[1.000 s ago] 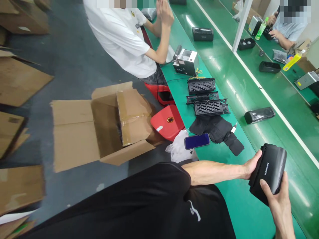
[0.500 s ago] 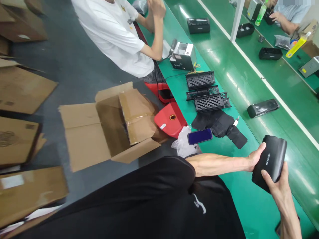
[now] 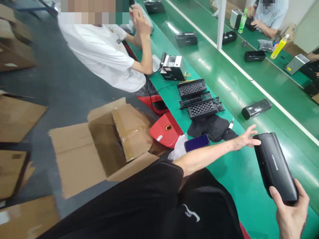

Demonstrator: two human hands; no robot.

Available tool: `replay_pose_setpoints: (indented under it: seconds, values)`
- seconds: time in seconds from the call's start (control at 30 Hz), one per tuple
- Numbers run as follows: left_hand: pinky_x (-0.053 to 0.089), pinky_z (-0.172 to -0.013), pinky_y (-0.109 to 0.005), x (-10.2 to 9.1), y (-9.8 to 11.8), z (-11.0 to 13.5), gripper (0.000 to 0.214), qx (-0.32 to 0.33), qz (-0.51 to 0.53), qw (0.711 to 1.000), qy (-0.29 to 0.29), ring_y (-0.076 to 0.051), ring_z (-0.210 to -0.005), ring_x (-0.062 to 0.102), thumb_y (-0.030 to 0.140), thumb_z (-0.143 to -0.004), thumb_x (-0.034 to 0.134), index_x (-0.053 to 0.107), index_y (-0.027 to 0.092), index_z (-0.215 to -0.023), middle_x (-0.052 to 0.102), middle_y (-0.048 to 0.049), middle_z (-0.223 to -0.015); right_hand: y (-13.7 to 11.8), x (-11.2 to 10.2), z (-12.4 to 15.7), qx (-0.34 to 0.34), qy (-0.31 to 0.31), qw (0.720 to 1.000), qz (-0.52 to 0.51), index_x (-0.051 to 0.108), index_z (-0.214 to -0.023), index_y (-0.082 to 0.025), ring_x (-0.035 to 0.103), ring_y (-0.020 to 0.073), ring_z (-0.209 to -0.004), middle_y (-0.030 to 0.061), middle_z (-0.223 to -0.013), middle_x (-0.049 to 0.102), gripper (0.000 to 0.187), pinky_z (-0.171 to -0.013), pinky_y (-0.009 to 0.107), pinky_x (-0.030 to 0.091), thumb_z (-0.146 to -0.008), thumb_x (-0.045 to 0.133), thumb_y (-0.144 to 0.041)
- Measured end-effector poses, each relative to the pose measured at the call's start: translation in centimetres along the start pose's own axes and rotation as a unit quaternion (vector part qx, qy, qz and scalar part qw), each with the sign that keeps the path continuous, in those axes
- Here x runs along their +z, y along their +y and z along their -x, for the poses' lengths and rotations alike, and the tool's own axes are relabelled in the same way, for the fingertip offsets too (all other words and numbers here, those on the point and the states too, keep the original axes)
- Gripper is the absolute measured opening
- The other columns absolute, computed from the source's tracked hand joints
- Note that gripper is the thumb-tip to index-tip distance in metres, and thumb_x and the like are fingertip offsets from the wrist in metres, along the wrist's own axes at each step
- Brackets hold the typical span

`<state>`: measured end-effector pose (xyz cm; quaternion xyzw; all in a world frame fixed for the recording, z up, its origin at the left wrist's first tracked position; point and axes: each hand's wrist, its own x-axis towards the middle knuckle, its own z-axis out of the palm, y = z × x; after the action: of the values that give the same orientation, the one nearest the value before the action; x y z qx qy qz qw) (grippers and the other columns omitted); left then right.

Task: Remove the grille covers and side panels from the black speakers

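My right hand [image 3: 291, 212] grips the near end of a long black casing [image 3: 274, 164] marked with white lettering, held above the green table [image 3: 239, 179] at the lower right. My left hand [image 3: 245, 139] is open with fingers spread, just off the casing's far end, above a pile of black cloth pouches [image 3: 211, 127]. A dark blue phone [image 3: 196, 142] lies near my left forearm.
Black perforated trays [image 3: 203, 106] lie beyond the pouches, and another black casing [image 3: 256, 109] rests on the belt. A person in a white shirt [image 3: 99, 56] sits to the left by a grey device [image 3: 173, 68]. An open cardboard box [image 3: 107, 142] and red stool [image 3: 165, 127] stand on the floor.
My left hand has let go of the casing and opened toward the pouches. My right hand now holds the casing alone, turned lengthwise. The view shifted slightly.
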<state>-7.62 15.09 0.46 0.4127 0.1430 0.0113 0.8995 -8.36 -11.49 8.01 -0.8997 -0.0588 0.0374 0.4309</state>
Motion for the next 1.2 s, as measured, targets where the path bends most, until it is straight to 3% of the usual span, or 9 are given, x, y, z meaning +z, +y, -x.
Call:
replay_pose_setpoints:
  seconds: [0.1,0.2,0.4,0.57,0.7,0.77,0.9,1.03,1.2]
  values:
    - [0.031,-0.124,-0.046,-2.0,5.3,0.0,0.112,0.072,-0.146,0.971,-0.175,-0.035,-0.155,0.033,0.034,-0.052,0.099,0.052,0.029,-0.153,0.041,-0.0073,-0.164,-1.4,-2.0,1.1,0.031,-0.055,0.998,-0.014,0.051,-0.155,-0.024,0.055,0.0454,-0.124,0.0165,-0.150,0.051,0.111,-0.106,0.064,0.042,-0.062,0.091,-0.069]
    - [0.044,-0.114,-0.040,-1.9,7.3,0.4,0.100,0.046,-0.171,0.945,-0.276,-0.034,-0.141,0.052,0.036,-0.059,0.096,0.056,0.024,-0.151,0.056,-0.0070,-0.150,-2.1,-2.4,1.7,0.046,-0.075,0.996,-0.007,0.052,-0.154,-0.023,0.057,0.0418,-0.117,0.0159,-0.146,0.053,0.105,-0.104,0.061,0.043,-0.066,0.090,-0.067]
    - [0.053,-0.093,-0.036,-1.7,4.3,2.3,0.079,0.053,-0.107,0.979,-0.168,-0.023,-0.099,0.067,0.033,-0.062,0.092,0.065,0.023,-0.136,0.070,-0.0050,-0.115,0.5,-2.2,0.0,0.055,-0.112,0.986,-0.114,0.052,-0.152,-0.026,0.054,0.0397,-0.126,0.0133,-0.144,0.054,0.098,-0.106,0.057,0.044,-0.067,0.089,-0.060]
    - [0.052,-0.087,-0.032,-1.1,-1.8,4.4,0.070,-0.025,0.111,0.993,-0.034,-0.019,-0.092,0.066,0.041,-0.063,0.085,0.067,0.025,-0.129,0.071,-0.0030,-0.104,2.6,1.2,0.3,0.036,-0.083,0.977,-0.191,0.037,-0.160,-0.033,0.050,0.0384,-0.135,0.0119,-0.153,0.048,0.101,-0.108,0.060,0.045,-0.073,0.081,-0.061]
    - [0.054,-0.090,-0.043,0.1,-6.3,6.0,0.075,-0.185,0.168,0.965,-0.082,-0.027,-0.105,0.067,0.059,-0.067,0.076,0.065,0.024,-0.133,0.070,-0.0108,-0.125,1.5,4.5,1.1,0.035,-0.073,0.989,-0.122,0.047,-0.151,-0.018,0.057,0.0408,-0.122,0.0171,-0.131,0.063,0.111,-0.110,0.062,0.043,-0.060,0.085,-0.070]
    - [0.053,-0.096,-0.049,-0.2,-6.4,6.2,0.088,-0.217,0.093,0.969,-0.074,-0.032,-0.121,0.063,0.057,-0.067,0.081,0.056,0.027,-0.145,0.060,-0.0141,-0.146,0.9,4.0,0.5,-0.013,-0.059,0.996,-0.063,0.039,-0.156,-0.015,0.059,0.0402,-0.119,0.0189,-0.133,0.061,0.121,-0.106,0.059,0.046,-0.059,0.087,-0.069]
    - [0.046,-0.111,-0.052,-1.7,-2.6,5.7,0.122,-0.085,-0.028,0.994,-0.063,-0.037,-0.147,0.044,0.061,-0.064,0.089,0.028,0.036,-0.166,0.027,-0.0135,-0.173,1.6,0.6,-0.9,-0.132,-0.118,0.967,0.183,0.043,-0.159,-0.024,0.060,0.0436,-0.115,0.0175,-0.134,0.059,0.110,-0.095,0.060,0.049,-0.065,0.077,-0.069]
    - [0.032,-0.124,-0.044,-1.8,-0.1,5.5,0.116,-0.034,-0.235,0.954,-0.181,-0.035,-0.153,0.037,0.054,-0.061,0.094,0.041,0.030,-0.162,0.041,-0.0087,-0.166,2.9,0.2,-0.4,-0.199,-0.198,0.919,0.277,0.047,-0.157,-0.030,0.064,0.0414,-0.103,0.0136,-0.125,0.064,0.091,-0.081,0.055,0.052,-0.073,0.064,-0.062]
    - [0.038,-0.119,-0.042,-1.7,-0.7,6.7,0.106,-0.028,-0.316,0.932,-0.176,-0.035,-0.141,0.048,0.056,-0.064,0.090,0.049,0.027,-0.157,0.051,-0.0086,-0.154,3.6,1.9,1.1,-0.227,-0.203,0.920,0.247,0.045,-0.158,-0.027,0.061,0.0410,-0.111,0.0147,-0.129,0.064,0.087,-0.089,0.057,0.049,-0.079,0.062,-0.059]
